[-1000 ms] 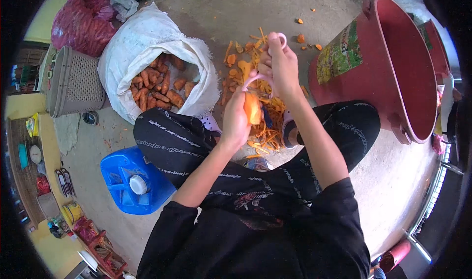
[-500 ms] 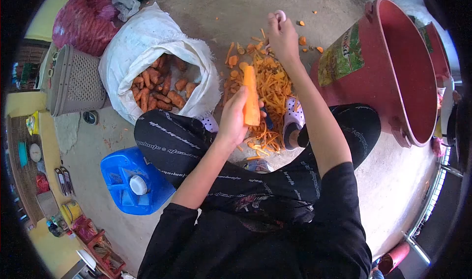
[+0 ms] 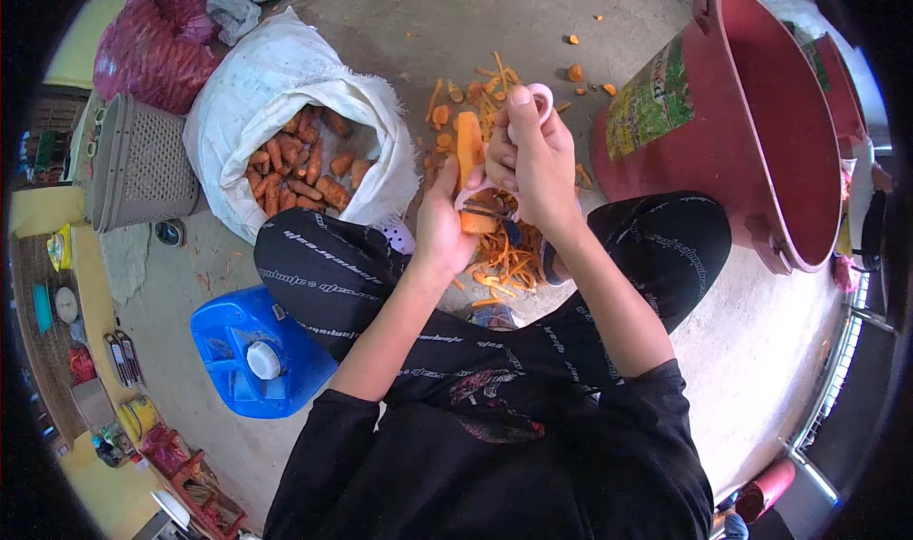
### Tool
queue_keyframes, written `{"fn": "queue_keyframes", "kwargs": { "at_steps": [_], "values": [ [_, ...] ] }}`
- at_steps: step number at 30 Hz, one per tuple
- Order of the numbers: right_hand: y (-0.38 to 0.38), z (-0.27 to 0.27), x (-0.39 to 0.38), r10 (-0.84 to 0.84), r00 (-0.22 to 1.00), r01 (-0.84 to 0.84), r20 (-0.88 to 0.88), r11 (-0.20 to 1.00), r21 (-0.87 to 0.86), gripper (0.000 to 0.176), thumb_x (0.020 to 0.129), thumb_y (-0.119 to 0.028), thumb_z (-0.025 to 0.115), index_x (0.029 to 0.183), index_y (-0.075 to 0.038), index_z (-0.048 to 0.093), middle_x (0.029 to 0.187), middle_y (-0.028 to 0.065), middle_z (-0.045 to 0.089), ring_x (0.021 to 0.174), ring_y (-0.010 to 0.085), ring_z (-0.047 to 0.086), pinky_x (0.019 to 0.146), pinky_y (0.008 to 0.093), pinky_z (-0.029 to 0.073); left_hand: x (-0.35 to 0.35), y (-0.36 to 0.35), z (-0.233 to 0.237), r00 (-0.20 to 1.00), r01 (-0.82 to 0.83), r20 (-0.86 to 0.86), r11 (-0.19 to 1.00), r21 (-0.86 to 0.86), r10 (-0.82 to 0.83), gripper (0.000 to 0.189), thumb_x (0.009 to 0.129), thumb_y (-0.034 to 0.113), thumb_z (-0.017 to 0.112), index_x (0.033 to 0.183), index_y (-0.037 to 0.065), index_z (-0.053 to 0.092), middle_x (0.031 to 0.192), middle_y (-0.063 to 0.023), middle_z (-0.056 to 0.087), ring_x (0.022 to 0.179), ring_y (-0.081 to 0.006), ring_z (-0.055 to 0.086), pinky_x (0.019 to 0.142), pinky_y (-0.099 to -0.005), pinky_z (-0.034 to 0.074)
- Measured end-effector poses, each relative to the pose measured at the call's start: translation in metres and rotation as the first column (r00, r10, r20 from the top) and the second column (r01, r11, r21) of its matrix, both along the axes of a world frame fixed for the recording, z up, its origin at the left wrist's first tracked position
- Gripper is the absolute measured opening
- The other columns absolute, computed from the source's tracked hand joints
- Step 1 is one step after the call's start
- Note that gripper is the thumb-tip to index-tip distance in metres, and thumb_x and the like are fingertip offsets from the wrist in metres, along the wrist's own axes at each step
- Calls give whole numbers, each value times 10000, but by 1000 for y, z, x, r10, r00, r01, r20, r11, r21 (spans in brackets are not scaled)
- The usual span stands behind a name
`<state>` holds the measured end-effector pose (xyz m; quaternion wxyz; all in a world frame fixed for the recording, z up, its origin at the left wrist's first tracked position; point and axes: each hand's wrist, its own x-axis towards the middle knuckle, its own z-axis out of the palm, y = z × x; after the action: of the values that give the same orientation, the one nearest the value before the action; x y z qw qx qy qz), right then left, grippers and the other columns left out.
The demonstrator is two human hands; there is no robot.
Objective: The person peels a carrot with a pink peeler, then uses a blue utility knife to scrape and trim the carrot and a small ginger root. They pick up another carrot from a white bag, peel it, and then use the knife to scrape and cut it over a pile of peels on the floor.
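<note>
1. A person in a black shirt (image 3: 399,464) and black trousers (image 3: 656,255) sits with knees spread, seen from above.
2. The left hand (image 3: 445,224) has its fingers clamped around an orange carrot (image 3: 468,148), which stands between the knees with its narrower end pointing away from the body.
3. The right hand (image 3: 534,169) has its fingers closed on a pink peeler (image 3: 541,102); a pink loop sticks out beyond the thumb, and the blade lies across the carrot's nearer end.
4. Below both hands, orange peelings (image 3: 504,264) cover the concrete floor.
5. Writing: the trousers carry repeated lines of white lettering, too warped to read with certainty. The shirt has a reddish print (image 3: 485,392), also unreadable.
6. At right, a large red bin (image 3: 709,183) bears a green and yellow label (image 3: 651,102) with white letters, slanted and too small to make out.
7. At left, an open white sack (image 3: 252,88) holds rough carrots (image 3: 302,167). Beside it stands a grey perforated basket (image 3: 152,164).
8. Near the left knee is a blue jerrycan (image 3: 223,321) with a white cap (image 3: 264,360).
</note>
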<state>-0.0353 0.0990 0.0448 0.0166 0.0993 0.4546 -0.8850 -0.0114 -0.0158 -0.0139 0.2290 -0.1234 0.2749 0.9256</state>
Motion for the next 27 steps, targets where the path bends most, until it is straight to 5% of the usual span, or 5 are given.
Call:
{"fn": "queue_keyframes", "kwargs": {
  "at_steps": [7, 11, 18, 19, 27],
  "values": [
    [3, -8, -11, 90, 995, -91, 41, 995, 35, 315, 941, -333, 507, 818, -54, 428, 564, -21, 372, 422, 54, 339, 372, 229, 280, 4, 5, -3, 1000, 3, 7, 996, -93, -2, 185, 962, 264, 411, 856, 148, 510, 922, 9, 561, 953, -142, 540, 866, -327, 430],
    [-4, -9, -26, 111, 992, -92, -68, 967, 236, 324, 937, -336, 510, 798, -60, 417, 565, -21, 369, 422, 58, 360, 376, 233, 362, 9, 1, -13, 995, 57, 94, 988, -146, -43, 246, 970, 303, 382, 941, 106, 526, 879, -26, 564, 830, -157, 554, 731, -323, 470],
    [10, -42, -74, -36, 999, 38, -23, 996, 84, 301, 941, -324, 491, 797, -71, 415, 584, -14, 402, 444, 68, 408, 412, 272, 469, 21, 7, -6, 984, 151, 137, 949, -278, -117, 411, 987, 363, 329, 1106, 16, 514, 752, -59, 546, 618, -150, 544, 570, -287, 487],
    [16, -64, -92, -120, 989, 142, -87, 936, 322, 279, 949, -312, 469, 819, -69, 427, 600, -2, 442, 459, 71, 432, 422, 251, 446, 20, 5, -2, 986, 162, 77, 933, -320, -145, 434, 988, 372, 326, 1132, 8, 513, 755, -54, 542, 619, -142, 541, 574, -281, 487],
    [33, -97, -110, -153, 986, 163, -64, 815, 556, 257, 955, -294, 449, 867, -53, 425, 572, 4, 441, 407, 103, 437, 426, 262, 445, 6, -5, 1, 996, 81, 50, 977, -196, -73, 387, 982, 346, 332, 1156, 41, 494, 838, -55, 533, 739, -151, 528, 619, -316, 471]
  ]
}}
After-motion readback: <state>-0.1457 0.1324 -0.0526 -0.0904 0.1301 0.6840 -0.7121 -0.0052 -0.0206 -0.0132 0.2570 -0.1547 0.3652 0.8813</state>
